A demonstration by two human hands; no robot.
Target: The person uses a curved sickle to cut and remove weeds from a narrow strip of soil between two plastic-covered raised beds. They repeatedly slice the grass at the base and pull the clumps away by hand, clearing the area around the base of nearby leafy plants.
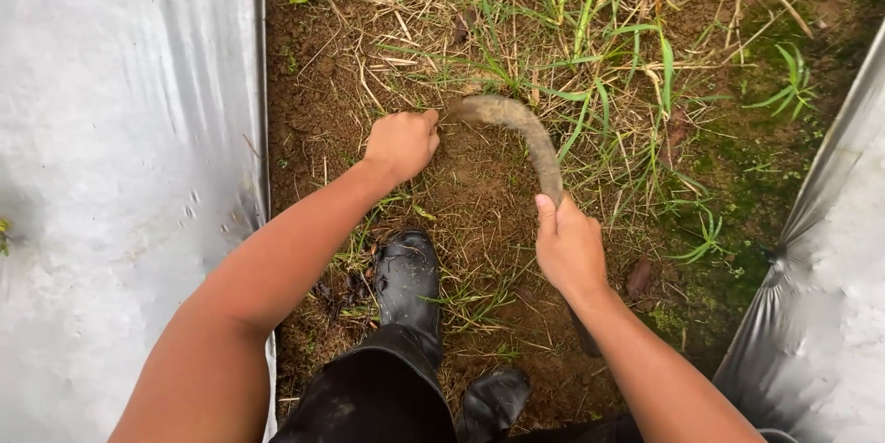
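Between two long sheets of silver plastic mulch (120,129), a strip of bare brown soil (479,203) patched with grass (590,56) and dry straw is seen from above. Black trousers and two black rubber boots (410,282) are planted on the furrow at the bottom of the view. Both bare arms are stretched forward over the ground. A curved, soil-caked sickle blade (525,129) is arched between the two hands, its tip lying near the left one and its base running into the right one. The right hand (570,249) is clamped around the sickle's handle, thumb laid along the top. The left hand (402,143) is closed in a fist low against the soil, just beside the blade's tip; whether grass stems are gripped inside it cannot be told. For a clean cut, it is judged that the blade should be kept low against the soil, and the left fingers kept clear of the edge. Green tufts are left standing beyond the blade.
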